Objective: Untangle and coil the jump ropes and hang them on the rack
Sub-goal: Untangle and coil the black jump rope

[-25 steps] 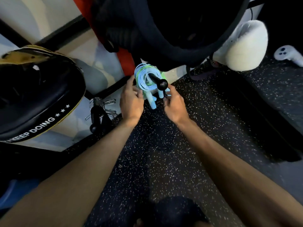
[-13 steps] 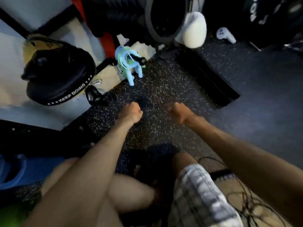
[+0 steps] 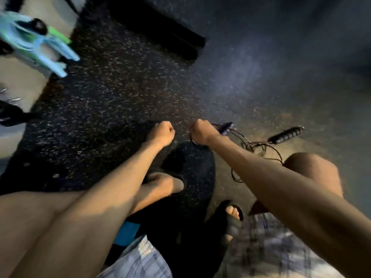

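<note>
Left hand (image 3: pixel 162 133) balled tight, empty. Right hand (image 3: pixel 200 133) fisted at black jump rope (image 3: pixel 248 142); can't tell if gripping. Two black handles (image 3: pixel 285 135), one blurred blue-green rope bundle (image 3: pixel 36 45).

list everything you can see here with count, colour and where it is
coiled ropes: one bundle, light blue and green, top left, blurred
peg: 1, black, through the bundle
black rope: 1, tangled, floor at right
floor: dark, speckled
slab: 1, black, top centre
slippers: 2, black, on the feet
shorts: plaid, bottom
left hand: fist, empty, centre
right hand: curled at the black rope, grip unclear
</note>
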The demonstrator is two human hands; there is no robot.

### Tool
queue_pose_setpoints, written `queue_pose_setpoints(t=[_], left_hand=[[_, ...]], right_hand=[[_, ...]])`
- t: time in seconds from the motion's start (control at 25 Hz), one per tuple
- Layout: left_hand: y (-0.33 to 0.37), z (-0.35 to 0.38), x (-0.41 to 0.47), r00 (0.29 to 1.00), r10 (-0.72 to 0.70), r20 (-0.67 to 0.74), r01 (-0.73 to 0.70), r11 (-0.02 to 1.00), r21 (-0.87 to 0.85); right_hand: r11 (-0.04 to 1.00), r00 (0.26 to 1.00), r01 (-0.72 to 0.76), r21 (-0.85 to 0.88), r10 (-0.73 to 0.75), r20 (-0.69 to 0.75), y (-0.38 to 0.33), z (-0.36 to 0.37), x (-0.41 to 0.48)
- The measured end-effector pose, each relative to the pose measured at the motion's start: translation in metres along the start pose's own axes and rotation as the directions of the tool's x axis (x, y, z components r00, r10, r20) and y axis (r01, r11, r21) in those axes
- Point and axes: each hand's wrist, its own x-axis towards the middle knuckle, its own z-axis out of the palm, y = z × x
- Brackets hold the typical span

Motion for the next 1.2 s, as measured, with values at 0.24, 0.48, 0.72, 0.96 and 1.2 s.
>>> queue_pose_setpoints(t=[0.24,0.48,0.72,0.96,1.2], left_hand=[[0.064,0.107,0.013,0.989,0.134,0.062,-0.129,0.989,-0.07],[0.075,0.176,0.029,0.981,0.189,0.046,-0.188,0.982,-0.022],[0.071,0.212,0.02,0.988,0.156,0.019,-0.155,0.986,-0.054],[0.079,0.202,-0.033,0.957,0.271,0.106,-0.257,0.957,-0.132],[0.098,0.157,-0.079,0.922,0.351,0.164,-0.353,0.936,-0.021]], right_hand=[[0.905,0.948,-0.292,0.31,0.316,-0.028,0.092,0.071,-0.035],[0.772,0.898,-0.288,0.567,0.423,-0.12,0.136,0.124,-0.039],[0.594,0.87,-0.234,0.77,0.481,-0.107,0.15,0.153,-0.034],[0.247,0.811,-0.23,0.941,0.583,0.045,0.171,0.147,-0.034],[0.277,0.824,-0.192,0.942,0.567,0.001,0.154,0.101,-0.103]])
